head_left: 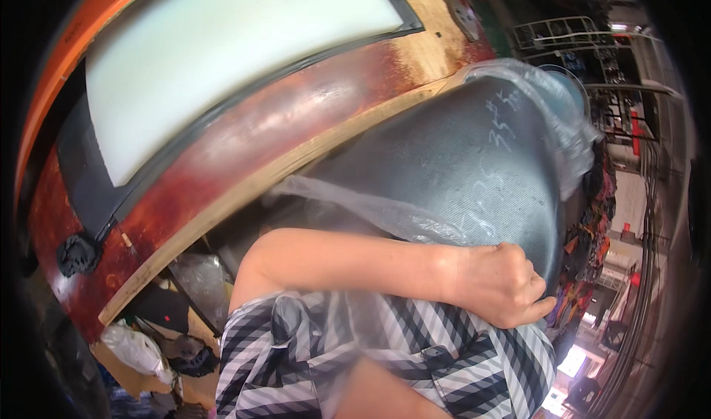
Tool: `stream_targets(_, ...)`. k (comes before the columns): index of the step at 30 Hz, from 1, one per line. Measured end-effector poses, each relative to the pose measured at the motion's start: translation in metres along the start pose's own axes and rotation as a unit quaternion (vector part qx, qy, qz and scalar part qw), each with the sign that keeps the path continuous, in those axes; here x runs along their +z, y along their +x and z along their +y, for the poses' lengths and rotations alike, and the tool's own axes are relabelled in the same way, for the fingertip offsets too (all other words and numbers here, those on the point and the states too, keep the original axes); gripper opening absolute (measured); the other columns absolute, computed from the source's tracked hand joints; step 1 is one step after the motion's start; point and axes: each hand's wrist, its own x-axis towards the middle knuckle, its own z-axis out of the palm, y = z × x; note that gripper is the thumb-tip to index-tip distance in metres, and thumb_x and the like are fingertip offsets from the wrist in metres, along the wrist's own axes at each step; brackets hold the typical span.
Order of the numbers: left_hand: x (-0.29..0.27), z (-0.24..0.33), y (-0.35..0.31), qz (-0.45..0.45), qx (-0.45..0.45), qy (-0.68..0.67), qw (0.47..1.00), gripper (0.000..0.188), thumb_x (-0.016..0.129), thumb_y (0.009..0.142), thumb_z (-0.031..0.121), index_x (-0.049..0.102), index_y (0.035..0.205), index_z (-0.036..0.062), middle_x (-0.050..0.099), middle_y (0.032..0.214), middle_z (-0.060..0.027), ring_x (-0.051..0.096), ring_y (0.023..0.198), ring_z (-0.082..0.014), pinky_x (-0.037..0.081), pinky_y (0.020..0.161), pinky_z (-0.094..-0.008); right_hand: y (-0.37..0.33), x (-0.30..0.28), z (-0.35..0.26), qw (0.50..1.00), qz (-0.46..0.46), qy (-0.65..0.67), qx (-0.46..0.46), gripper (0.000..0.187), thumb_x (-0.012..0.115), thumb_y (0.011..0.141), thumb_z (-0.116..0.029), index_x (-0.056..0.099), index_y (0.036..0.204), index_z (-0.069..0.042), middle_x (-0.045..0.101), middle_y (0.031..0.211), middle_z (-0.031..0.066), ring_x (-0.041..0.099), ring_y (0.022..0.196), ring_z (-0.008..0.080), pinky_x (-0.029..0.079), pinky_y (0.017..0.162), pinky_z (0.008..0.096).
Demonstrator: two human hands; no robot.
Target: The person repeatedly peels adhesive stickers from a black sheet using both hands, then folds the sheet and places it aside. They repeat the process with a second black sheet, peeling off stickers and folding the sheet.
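Note:
My left arm reaches across the front of my striped shirt, and my left hand [507,286] is curled into a fist at the right. One finger sticks out slightly; whatever the fist holds, if anything, is hidden. Just beyond the hand lies a large dark grey roll of ribbed material [429,152] with pale handwritten marks on it. Clear plastic film [370,208] runs along the roll's near side and passes behind my left wrist. More film bunches around the roll's far end. Of my right arm only a bare part shows at the lower edge; my right hand is out of view.
Left of the roll stands a red-brown wooden table [207,149] with a pale edge, bearing a white board [244,56] on black sheets. A crumpled black piece [78,255] lies at its near corner. Below are bags and scraps [137,352]. Racks and piled goods stand at right.

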Motion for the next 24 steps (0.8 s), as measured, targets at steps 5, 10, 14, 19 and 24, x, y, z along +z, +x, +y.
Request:
stream_targets(5, 0.003, 0.025, -0.005, -0.038, -0.015, -0.072, 0.997, 0.033, 0.062, 0.068, 0.015, 0.07, 0.097, 0.0023, 0.051, 0.055, -0.0022, 0.051, 0.044, -0.0118, 0.036, 0.034, -0.0248, -0.021, 0.001, 0.009, 0.999, 0.028, 0.016, -0.007, 0.028, 0.07, 0.08, -0.016, 0.067, 0.105, -0.003, 0.064, 0.088, 0.0013, 0.058, 0.082, 0.0122, 0.048, 0.073, 0.0286)
stream_targets(10, 0.007, 0.04, -0.01, -0.045, -0.014, -0.068, 0.997, 0.033, 0.062, 0.068, 0.016, 0.071, 0.097, 0.0031, 0.05, 0.056, -0.0016, 0.05, 0.044, -0.0108, 0.034, 0.034, -0.0233, -0.031, -0.001, 0.013, 0.999, 0.039, 0.026, -0.012, 0.028, 0.069, 0.081, -0.016, 0.067, 0.105, -0.002, 0.064, 0.089, 0.0017, 0.059, 0.082, 0.0124, 0.048, 0.073, 0.0287)
stream_targets(14, 0.006, 0.037, -0.002, -0.044, -0.006, -0.038, 0.998, 0.033, 0.062, 0.067, 0.016, 0.071, 0.096, 0.0031, 0.047, 0.055, 0.0002, 0.048, 0.043, -0.0097, 0.031, 0.034, -0.0233, -0.026, 0.0, 0.009, 0.999, 0.036, 0.02, -0.02, 0.028, 0.069, 0.081, -0.017, 0.067, 0.105, -0.002, 0.065, 0.089, 0.002, 0.059, 0.083, 0.0125, 0.048, 0.073, 0.0288)
stream_targets(19, -0.01, 0.02, 0.0, -0.029, -0.055, 0.029, 0.998, 0.029, 0.062, 0.068, 0.018, 0.07, 0.093, 0.007, 0.042, 0.055, 0.0028, 0.045, 0.042, -0.0087, 0.031, 0.035, -0.0238, -0.003, 0.002, 0.002, 0.999, 0.014, 0.0, -0.029, 0.028, 0.069, 0.082, -0.017, 0.067, 0.105, -0.002, 0.065, 0.089, 0.0024, 0.059, 0.083, 0.0127, 0.048, 0.073, 0.0289)
stream_targets(24, -0.057, -0.038, -0.015, 0.061, -0.195, 0.172, 0.964, 0.027, 0.062, 0.076, 0.013, 0.064, 0.103, 0.0138, 0.046, 0.059, -0.0007, 0.052, 0.044, -0.015, 0.04, 0.037, -0.0298, 0.037, 0.007, -0.008, 0.998, -0.018, -0.037, -0.046, 0.027, 0.069, 0.083, -0.017, 0.067, 0.106, -0.002, 0.065, 0.09, 0.0028, 0.059, 0.083, 0.0129, 0.048, 0.073, 0.029)
